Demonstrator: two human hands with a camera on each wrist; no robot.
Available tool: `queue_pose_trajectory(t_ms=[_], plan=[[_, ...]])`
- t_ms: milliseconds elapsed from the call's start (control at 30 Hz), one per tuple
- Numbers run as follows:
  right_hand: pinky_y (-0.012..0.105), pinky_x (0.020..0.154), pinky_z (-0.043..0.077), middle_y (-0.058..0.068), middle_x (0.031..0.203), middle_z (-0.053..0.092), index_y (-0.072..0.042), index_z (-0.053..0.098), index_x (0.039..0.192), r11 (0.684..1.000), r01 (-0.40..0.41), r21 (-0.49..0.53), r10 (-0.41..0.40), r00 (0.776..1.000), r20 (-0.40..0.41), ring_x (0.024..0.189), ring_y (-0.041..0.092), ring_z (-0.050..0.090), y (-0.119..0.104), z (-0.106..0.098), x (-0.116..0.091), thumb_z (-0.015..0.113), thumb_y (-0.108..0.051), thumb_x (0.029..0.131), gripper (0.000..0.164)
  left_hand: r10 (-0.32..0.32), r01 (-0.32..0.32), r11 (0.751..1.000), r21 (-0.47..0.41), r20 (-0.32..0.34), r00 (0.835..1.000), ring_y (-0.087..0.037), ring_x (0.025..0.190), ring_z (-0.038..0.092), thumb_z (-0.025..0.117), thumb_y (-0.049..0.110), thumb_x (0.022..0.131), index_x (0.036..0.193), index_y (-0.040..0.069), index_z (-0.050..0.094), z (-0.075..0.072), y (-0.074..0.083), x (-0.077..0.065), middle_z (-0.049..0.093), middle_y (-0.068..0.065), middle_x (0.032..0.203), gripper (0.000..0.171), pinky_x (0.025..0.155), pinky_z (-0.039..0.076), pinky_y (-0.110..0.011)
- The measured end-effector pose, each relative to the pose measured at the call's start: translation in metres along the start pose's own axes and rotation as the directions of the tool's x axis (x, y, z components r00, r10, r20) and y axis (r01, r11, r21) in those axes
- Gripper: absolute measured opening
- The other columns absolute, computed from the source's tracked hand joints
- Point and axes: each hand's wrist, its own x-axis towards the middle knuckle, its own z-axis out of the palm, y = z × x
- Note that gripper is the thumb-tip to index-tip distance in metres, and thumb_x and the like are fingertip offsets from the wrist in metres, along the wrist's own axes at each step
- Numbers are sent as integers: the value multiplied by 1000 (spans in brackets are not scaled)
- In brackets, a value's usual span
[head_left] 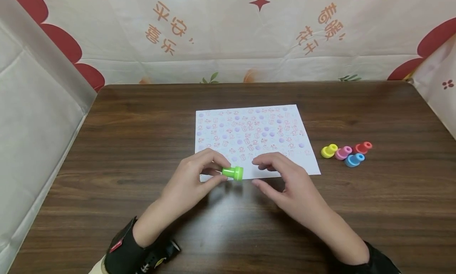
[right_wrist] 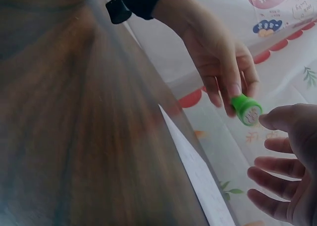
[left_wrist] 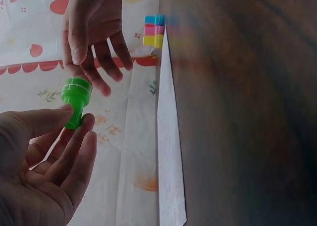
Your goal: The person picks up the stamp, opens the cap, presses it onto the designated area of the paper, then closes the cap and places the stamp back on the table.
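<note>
Between thumb and fingertips, my left hand (head_left: pixel 190 177) pinches a small green stamp (head_left: pixel 233 173) by its narrow handle, above the paper's near edge. The stamp's wide end points toward my right hand (head_left: pixel 288 179), which hovers apart from it with thumb and fingers spread and nothing held. In the right wrist view, a pale face with reddish marks shows on the end of the green stamp (right_wrist: pixel 249 114). Beneath the hands lies a white sheet of paper (head_left: pixel 249 135) covered with rows of small red and purple prints.
Right of the paper, a yellow stamp (head_left: pixel 329 151), a pink stamp (head_left: pixel 343 153), a red stamp (head_left: pixel 362 147) and a blue stamp (head_left: pixel 354 160) stand clustered on the brown wooden table (head_left: pixel 124 147). A printed cloth (head_left: pixel 221 32) hangs behind the table's far edge.
</note>
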Motion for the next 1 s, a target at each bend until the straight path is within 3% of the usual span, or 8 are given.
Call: queue_pose_trajectory(t_ms=[367, 867, 1000], plan=[[35, 83, 61, -12, 100, 72, -17, 62, 116, 992, -8, 126, 4, 999, 34, 90, 5, 71, -6, 11, -5, 81, -15, 83, 38, -36, 40, 997, -66, 72, 997, -17, 100, 73, 74, 1, 87, 103, 10, 65, 10, 2, -3, 68, -4, 107, 20, 82, 58, -18], [30, 76, 61, -8, 96, 75, -15, 67, 108, 991, 74, 108, -70, 997, -38, 82, 4, 71, -6, 13, -5, 82, -8, 80, 33, -33, 38, 997, -66, 75, 997, -18, 99, 73, 74, 2, 87, 100, 9, 66, 14, 1, -4, 67, -5, 104, 18, 78, 58, -17], [18, 77, 58, -6, 91, 75, -11, 69, 105, 994, 71, 87, -60, 991, -124, 80, 3, 69, -5, 5, -3, 84, -2, 76, 34, -53, 55, 997, -49, 37, 998, -20, 98, 73, 75, 0, 86, 99, 8, 66, 8, 1, -2, 67, -6, 104, 18, 75, 59, -18]])
